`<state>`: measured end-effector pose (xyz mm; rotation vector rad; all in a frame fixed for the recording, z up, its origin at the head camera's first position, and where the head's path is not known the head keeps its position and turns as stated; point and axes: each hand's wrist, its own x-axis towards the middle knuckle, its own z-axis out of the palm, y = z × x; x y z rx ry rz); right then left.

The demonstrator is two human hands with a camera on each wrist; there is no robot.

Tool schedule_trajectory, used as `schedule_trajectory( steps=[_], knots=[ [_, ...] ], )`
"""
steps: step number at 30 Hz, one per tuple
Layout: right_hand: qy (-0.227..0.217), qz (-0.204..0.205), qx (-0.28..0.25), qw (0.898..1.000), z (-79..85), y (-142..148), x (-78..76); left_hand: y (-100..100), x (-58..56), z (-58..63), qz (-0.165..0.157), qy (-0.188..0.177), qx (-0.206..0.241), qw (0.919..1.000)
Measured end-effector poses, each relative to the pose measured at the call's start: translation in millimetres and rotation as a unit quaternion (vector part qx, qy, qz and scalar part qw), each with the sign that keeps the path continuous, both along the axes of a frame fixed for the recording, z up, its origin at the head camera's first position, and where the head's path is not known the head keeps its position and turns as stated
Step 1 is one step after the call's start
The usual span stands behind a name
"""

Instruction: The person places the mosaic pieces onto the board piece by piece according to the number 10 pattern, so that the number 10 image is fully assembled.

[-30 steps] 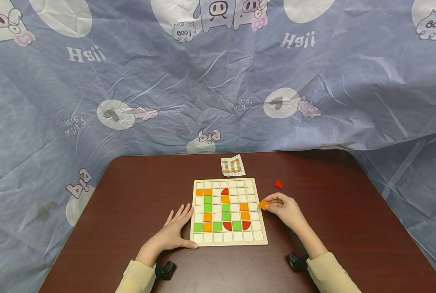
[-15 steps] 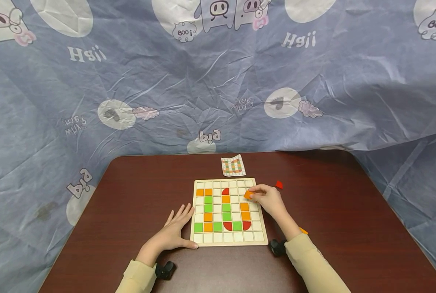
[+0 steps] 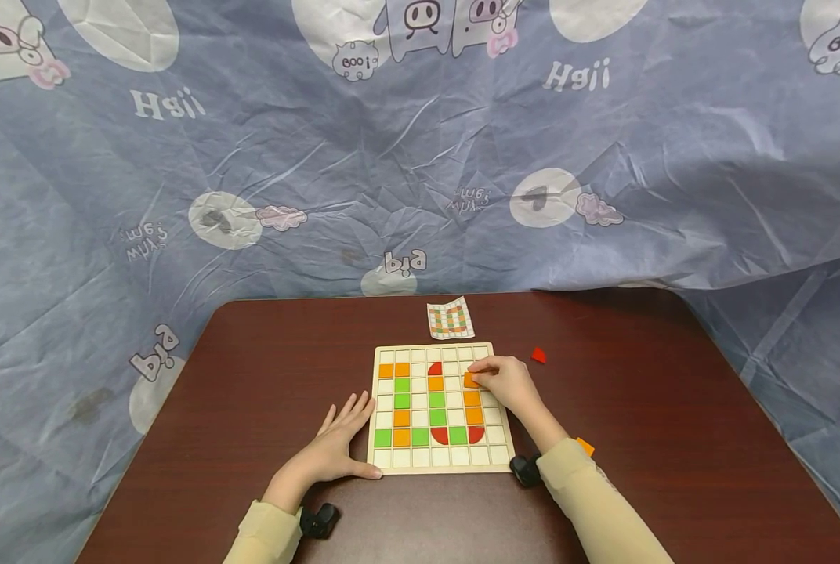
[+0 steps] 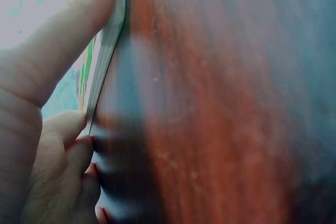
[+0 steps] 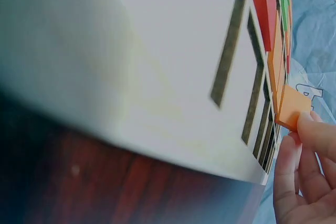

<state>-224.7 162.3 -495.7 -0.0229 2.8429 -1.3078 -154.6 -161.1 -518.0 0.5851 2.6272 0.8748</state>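
Note:
My right hand pinches an orange square tile between thumb and fingers. The tile is over the right part of the wooden grid board, just beyond two orange tiles in the same column. My left hand lies with fingers spread at the board's left side, its thumb at the near left corner. In the left wrist view the thumb and fingers touch the board's edge. Green, orange and red pieces sit in several of the board's cells; the red ones have a curved side.
A small paper card with a coloured grid pattern lies behind the board. To the right on the dark table are a loose red piece and, beside the right sleeve, an orange piece. A printed cloth hangs behind.
My right hand has carried the orange tile from beside the board's right edge leftward onto its grid. The orange piece by the sleeve has come into view. My left hand stays put.

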Motion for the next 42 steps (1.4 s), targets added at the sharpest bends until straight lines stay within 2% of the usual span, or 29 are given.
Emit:
schedule_trajectory(
  steps=[11,18,23,30,36,42],
  knots=[
    [0.019,0.021,0.032,0.999,-0.4,-5.2,-2.7,0.5,0.7,0.6,0.001,0.000,0.000,1.0000],
    [0.051,0.033,0.073,0.995,0.7,-6.4,0.6,0.9,0.6,1.6,0.000,0.001,0.003,1.0000],
    [0.054,0.037,0.091,0.994,1.2,-7.0,2.9,1.1,0.8,1.0,0.002,-0.001,0.004,1.0000],
    [0.033,0.039,0.070,0.996,2.8,0.1,5.5,0.1,1.0,0.8,0.006,-0.003,-0.003,1.0000],
    [-0.004,0.006,0.022,1.000,5.9,18.2,3.0,-0.8,0.5,0.5,0.005,-0.010,-0.001,0.9999],
    [0.005,-0.028,0.008,1.000,10.2,45.5,-2.1,-0.6,0.4,-0.1,0.004,-0.009,0.002,1.0000]
  ],
)
